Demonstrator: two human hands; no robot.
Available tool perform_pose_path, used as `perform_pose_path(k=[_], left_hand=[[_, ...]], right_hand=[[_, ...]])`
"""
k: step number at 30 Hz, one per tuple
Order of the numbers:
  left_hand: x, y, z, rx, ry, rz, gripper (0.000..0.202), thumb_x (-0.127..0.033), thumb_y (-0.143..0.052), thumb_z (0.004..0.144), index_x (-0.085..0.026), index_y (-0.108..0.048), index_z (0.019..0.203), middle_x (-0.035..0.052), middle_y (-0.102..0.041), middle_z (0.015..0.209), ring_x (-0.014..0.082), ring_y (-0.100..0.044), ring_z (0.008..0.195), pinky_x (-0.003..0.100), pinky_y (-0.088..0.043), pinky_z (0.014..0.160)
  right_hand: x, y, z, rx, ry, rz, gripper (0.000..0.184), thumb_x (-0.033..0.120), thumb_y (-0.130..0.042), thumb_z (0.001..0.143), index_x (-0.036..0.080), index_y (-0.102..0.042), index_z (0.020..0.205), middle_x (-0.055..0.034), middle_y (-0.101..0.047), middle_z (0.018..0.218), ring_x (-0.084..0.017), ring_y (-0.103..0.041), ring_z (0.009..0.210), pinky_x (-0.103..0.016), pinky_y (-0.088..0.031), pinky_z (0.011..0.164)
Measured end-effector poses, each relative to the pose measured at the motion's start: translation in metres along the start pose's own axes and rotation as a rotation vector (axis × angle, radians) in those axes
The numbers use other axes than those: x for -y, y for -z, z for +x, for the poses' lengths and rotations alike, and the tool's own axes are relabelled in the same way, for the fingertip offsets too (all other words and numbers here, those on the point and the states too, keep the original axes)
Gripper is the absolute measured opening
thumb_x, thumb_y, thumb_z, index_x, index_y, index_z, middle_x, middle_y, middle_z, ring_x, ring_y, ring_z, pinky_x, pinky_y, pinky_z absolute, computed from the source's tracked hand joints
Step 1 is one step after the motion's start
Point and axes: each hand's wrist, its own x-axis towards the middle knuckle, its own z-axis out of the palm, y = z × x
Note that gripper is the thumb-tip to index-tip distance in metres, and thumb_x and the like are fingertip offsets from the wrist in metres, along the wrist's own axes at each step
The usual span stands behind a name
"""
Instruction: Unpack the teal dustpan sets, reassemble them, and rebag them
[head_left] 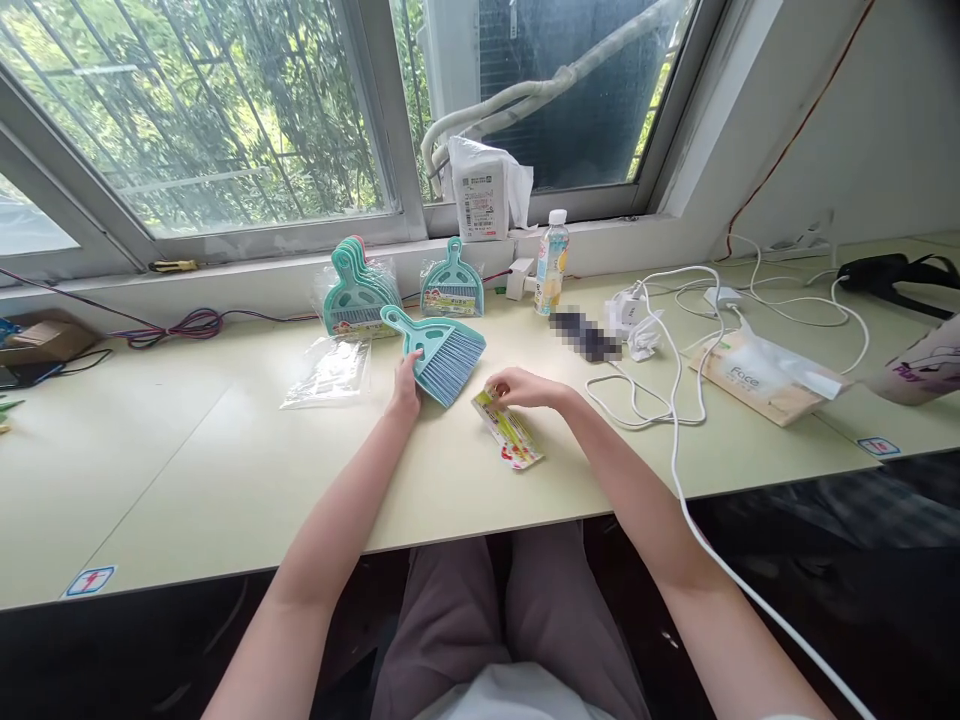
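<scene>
My left hand (406, 389) is closed on the lower edge of a teal mini brush with blue bristles (442, 357) lying on the pale table (225, 470). My right hand (520, 386) pinches the top of a printed paper label card (508, 432) that rests flat on the table in front of me. An empty clear plastic bag (328, 372) lies to the left of the brush.
A stack of packaged teal dustpan sets (358, 292) and one single pack (452, 284) lean against the window ledge. A drink bottle (551, 262), white chargers and cables (675, 340), a tissue pack (761, 378) and a white box (481, 192) sit at the back and right.
</scene>
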Motion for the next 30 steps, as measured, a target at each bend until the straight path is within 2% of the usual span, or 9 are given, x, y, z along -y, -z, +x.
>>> perform_pose_path(k=[3, 6, 12, 16, 20, 22, 24, 27, 30], left_hand=[[0.002, -0.006, -0.011, 0.110, -0.099, 0.080, 0.037, -0.034, -0.074, 0.067, -0.019, -0.060, 0.098, 0.0014, -0.065, 0.083, 0.0140, -0.062, 0.068, 0.024, -0.050, 0.060], [0.004, -0.018, -0.028, 0.271, -0.114, 0.119, 0.044, -0.033, -0.079, 0.064, -0.019, -0.060, 0.101, 0.0039, -0.067, 0.091, 0.0173, -0.064, 0.077, 0.027, -0.052, 0.067], [0.016, -0.039, -0.057, 0.495, -0.196, 0.165, 0.062, -0.025, -0.084, 0.058, -0.022, -0.058, 0.113, 0.0070, -0.066, 0.111, 0.0265, -0.062, 0.104, 0.036, -0.050, 0.088], [0.021, -0.037, -0.056, 0.462, -0.203, 0.190, 0.064, -0.020, -0.084, 0.055, -0.021, -0.057, 0.113, 0.0072, -0.066, 0.110, 0.0274, -0.061, 0.106, 0.038, -0.049, 0.090], [0.019, -0.031, -0.046, 0.413, -0.187, 0.113, 0.067, -0.019, -0.083, 0.056, -0.021, -0.054, 0.116, 0.0074, -0.066, 0.110, 0.0270, -0.062, 0.105, 0.038, -0.050, 0.089], [0.019, -0.029, -0.042, 0.407, -0.170, 0.067, 0.070, -0.018, -0.083, 0.056, -0.022, -0.052, 0.118, 0.0077, -0.066, 0.111, 0.0269, -0.062, 0.104, 0.038, -0.051, 0.088], [0.019, -0.028, -0.039, 0.385, -0.153, 0.040, 0.074, -0.016, -0.083, 0.054, -0.023, -0.051, 0.120, 0.0073, -0.066, 0.110, 0.0265, -0.063, 0.103, 0.039, -0.051, 0.088], [0.020, -0.029, -0.040, 0.382, -0.147, 0.029, 0.082, -0.013, -0.084, 0.050, -0.024, -0.049, 0.123, 0.0062, -0.066, 0.109, 0.0257, -0.063, 0.103, 0.040, -0.050, 0.091], [0.018, -0.032, -0.044, 0.436, -0.153, 0.028, 0.085, -0.013, -0.085, 0.049, -0.025, -0.048, 0.125, 0.0058, -0.066, 0.110, 0.0257, -0.063, 0.104, 0.041, -0.048, 0.094]], right_hand=[[-0.005, -0.003, 0.010, -0.316, 0.024, 0.362, 0.031, 0.042, -0.072, 0.067, 0.016, -0.061, 0.081, -0.0042, -0.065, 0.088, -0.019, -0.062, 0.082, -0.031, -0.052, 0.073], [-0.009, -0.005, 0.016, -0.647, 0.007, 0.538, 0.041, 0.050, -0.073, 0.065, 0.019, -0.058, 0.086, -0.0042, -0.065, 0.093, -0.018, -0.062, 0.082, -0.032, -0.056, 0.070], [-0.013, -0.002, 0.014, -0.992, -0.090, 0.397, 0.038, 0.055, -0.064, 0.073, 0.021, -0.053, 0.086, -0.0056, -0.064, 0.089, -0.016, -0.058, 0.071, -0.028, -0.053, 0.056], [-0.019, -0.001, 0.014, -0.972, -0.118, 0.218, 0.034, 0.051, -0.058, 0.079, 0.021, -0.056, 0.093, -0.0062, -0.065, 0.090, -0.018, -0.058, 0.077, -0.029, -0.053, 0.066], [-0.029, 0.000, 0.017, -0.964, -0.167, 0.221, 0.046, 0.054, -0.059, 0.079, 0.021, -0.052, 0.111, -0.0086, -0.060, 0.107, -0.020, -0.059, 0.092, -0.032, -0.052, 0.080], [-0.031, -0.001, 0.018, -0.989, -0.215, 0.306, 0.053, 0.056, -0.056, 0.082, 0.023, -0.044, 0.121, -0.0111, -0.053, 0.121, -0.022, -0.057, 0.106, -0.032, -0.052, 0.083], [-0.030, -0.004, 0.019, -0.924, -0.238, 0.440, 0.052, 0.056, -0.053, 0.084, 0.025, -0.039, 0.124, -0.0115, -0.049, 0.129, -0.022, -0.054, 0.115, -0.031, -0.054, 0.084], [-0.025, -0.013, 0.022, -0.679, -0.172, 0.687, 0.045, 0.042, -0.059, 0.084, 0.025, -0.040, 0.121, -0.0088, -0.057, 0.123, -0.020, -0.060, 0.109, -0.034, -0.056, 0.086], [-0.021, -0.021, 0.026, -0.621, -0.149, 0.828, 0.046, 0.024, -0.064, 0.079, 0.025, -0.040, 0.119, -0.0051, -0.065, 0.110, -0.019, -0.066, 0.098, -0.039, -0.057, 0.087]])
